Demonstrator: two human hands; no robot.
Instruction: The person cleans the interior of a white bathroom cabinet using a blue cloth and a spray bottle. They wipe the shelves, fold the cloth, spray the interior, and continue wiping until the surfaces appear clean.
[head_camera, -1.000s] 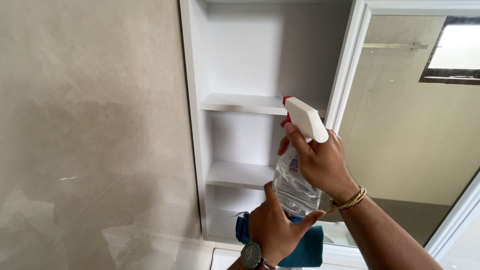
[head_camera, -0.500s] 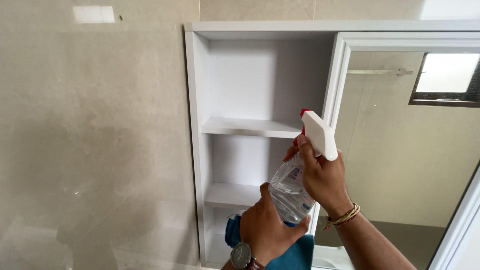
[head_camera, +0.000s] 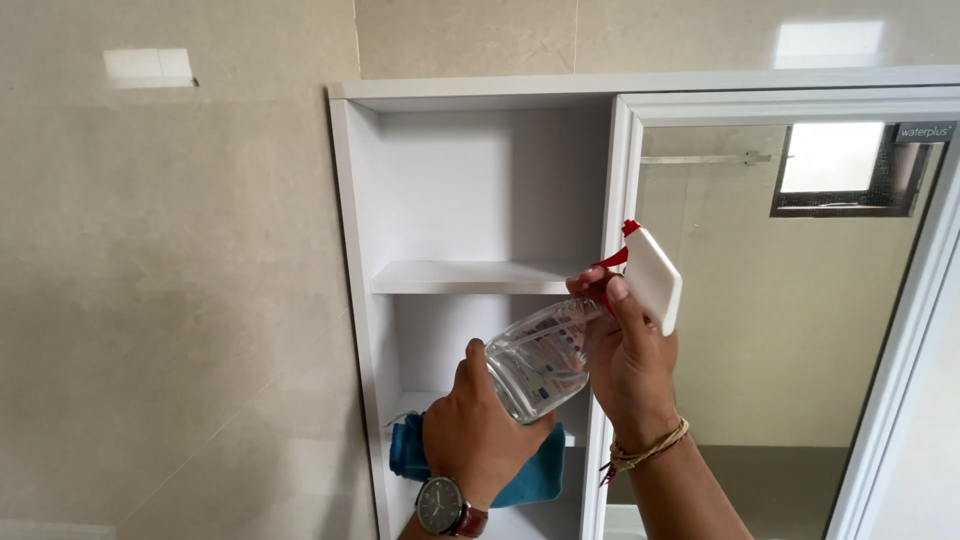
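Beige wall tiles (head_camera: 180, 300) surround a white open shelf unit (head_camera: 470, 277) beside a mirror (head_camera: 780, 320). Before it, the right hand (head_camera: 625, 360) grips the neck of a clear spray bottle (head_camera: 540, 358), which looks nearly empty, tilted, white trigger head up. The left hand (head_camera: 478, 435) cups its base and clutches a teal cloth (head_camera: 530, 480).

Left wrist: dark-faced watch (head_camera: 439, 505), brownish strap (possibly leather); right wrist: thread bands (head_camera: 640, 453).
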